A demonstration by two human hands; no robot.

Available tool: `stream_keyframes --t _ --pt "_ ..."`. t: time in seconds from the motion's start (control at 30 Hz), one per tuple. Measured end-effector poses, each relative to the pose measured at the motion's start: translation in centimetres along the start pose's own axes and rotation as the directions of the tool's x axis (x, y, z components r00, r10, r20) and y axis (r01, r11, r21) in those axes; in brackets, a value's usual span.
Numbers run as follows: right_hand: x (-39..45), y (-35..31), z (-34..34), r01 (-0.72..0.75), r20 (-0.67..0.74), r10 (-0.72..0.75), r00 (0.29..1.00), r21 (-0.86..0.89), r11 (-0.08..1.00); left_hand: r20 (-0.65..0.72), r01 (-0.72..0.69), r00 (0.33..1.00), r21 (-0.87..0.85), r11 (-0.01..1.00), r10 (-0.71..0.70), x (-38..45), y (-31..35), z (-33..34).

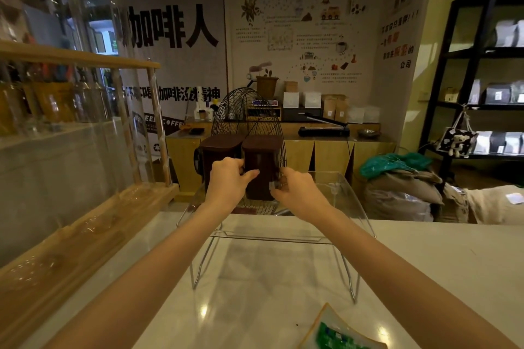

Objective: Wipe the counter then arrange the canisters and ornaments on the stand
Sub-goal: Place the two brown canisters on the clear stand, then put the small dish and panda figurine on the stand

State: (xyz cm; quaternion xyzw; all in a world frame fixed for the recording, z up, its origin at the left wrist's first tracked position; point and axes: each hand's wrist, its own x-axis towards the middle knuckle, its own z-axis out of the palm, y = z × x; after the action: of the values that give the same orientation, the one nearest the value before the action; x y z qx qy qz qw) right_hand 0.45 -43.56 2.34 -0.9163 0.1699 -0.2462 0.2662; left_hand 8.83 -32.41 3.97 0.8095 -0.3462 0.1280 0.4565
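A clear stand on thin metal legs rests on the white counter. Two dark brown canisters stand side by side at its far end. My left hand and my right hand both grip the right canister, one on each side. The left canister sits just behind my left hand, touching or nearly touching the other.
A wooden-framed glass display case runs along the left. A small dish with a green item lies at the counter's near edge. A wire fan, a back counter with bags and a black shelf stand beyond.
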Motion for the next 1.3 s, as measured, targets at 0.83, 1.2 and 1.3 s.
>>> stream_keyframes --t 0.83,1.2,1.3 --pt "-22.4 5.4 -4.6 0.277 0.258 -0.170 0.951 -0.466 0.840 0.286 -0.638 0.770 0.315 0.703 0.570 -17.3 -0.7 -0.6" --pt "-22.7 6.5 -3.1 -0.091 0.195 0.138 0.971 -0.232 0.969 0.511 0.199 0.856 -0.192 0.961 -0.076 -22.4 -0.6 1.7" --pt "-22.9 6.4 -2.8 -0.162 0.174 0.190 0.966 -0.161 0.974 0.666 0.536 0.711 -0.307 0.786 -0.225 -22.1 -0.5 2.1"
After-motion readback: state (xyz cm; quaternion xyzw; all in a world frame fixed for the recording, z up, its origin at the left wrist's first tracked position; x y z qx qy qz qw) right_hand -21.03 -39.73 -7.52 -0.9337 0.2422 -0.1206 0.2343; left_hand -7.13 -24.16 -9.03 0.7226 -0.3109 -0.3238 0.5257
